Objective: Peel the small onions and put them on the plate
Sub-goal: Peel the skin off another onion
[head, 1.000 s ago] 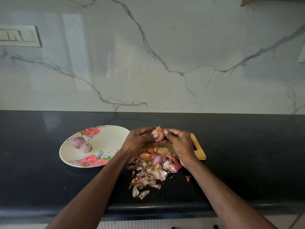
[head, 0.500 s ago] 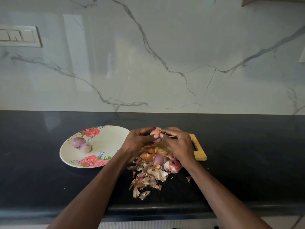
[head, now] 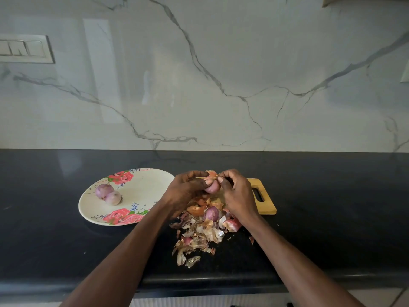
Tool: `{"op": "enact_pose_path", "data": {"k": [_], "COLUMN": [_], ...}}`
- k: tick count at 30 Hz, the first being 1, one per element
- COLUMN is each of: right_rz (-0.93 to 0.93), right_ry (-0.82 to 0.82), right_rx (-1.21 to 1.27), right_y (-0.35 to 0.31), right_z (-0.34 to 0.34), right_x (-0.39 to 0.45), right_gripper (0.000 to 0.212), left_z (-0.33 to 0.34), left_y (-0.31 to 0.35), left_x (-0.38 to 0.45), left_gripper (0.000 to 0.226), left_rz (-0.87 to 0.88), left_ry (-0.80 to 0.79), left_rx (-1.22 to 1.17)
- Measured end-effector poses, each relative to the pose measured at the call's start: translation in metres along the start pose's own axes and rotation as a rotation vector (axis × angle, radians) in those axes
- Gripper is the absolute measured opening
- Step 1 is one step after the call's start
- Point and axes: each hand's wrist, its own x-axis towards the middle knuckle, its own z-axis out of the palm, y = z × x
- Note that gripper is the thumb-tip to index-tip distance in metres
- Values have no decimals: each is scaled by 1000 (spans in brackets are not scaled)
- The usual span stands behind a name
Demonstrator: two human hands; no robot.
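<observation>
Papery orange skin is lifting off the top of the onion (head: 212,186) now. A second ago my right hand (head: 238,194) was only reaching its fingertips to the tip; since then it has closed in and pinched a flake, so the peel is coming away and this one is nearly ready for the plate (head: 141,191). My left hand (head: 184,191) grips the onion, fingers curled round it, at the centre of the frame above the pile of skins (head: 199,235). The bulb looks pale pink and smooth low down, with dry skin at its crown. Two peeled onions (head: 108,194) lie on the plate, left of centre. Another onion (head: 211,213) waits among the skins.
</observation>
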Motion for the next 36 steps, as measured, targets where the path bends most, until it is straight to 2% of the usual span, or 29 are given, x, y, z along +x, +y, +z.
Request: {"op": "enact_pose_path", "data": {"k": [11, 16, 17, 20, 23, 27, 31, 36], "right_rz": [-9, 2, 5, -40, -80, -87, -73, -73], "right_ry": [-27, -15, -16, -1, 49, 35, 40, 111], "right_rx": [-103, -133, -133, -132, -94, -27, 6, -23], "right_y": [-2, -1, -1, -3, -5, -8, -8, -5], "right_z": [0, 0, -1, -2, -3, -3, -4, -3], "right_x": [-2, -2, -2, -3, -3, -4, -3, -3], "right_gripper": [10, 8, 9, 31, 29, 35, 21, 7], "left_z": [2, -3, -4, -5, -5, -4, 0, 0], "left_y": [3, 3, 3, 2, 2, 2, 2, 1], "left_x": [2, 5, 5, 7, 7, 6, 2, 1], "left_gripper": [35, 23, 24, 29, 30, 37, 29, 35], "left_rz": [-5, 9, 10, 21, 31, -15, -40, -59], "left_ry": [-25, 4, 13, 35, 52, 36, 11, -32], "left_rx": [-162, -253, -260, -271, -271, -212, -169, -46]}}
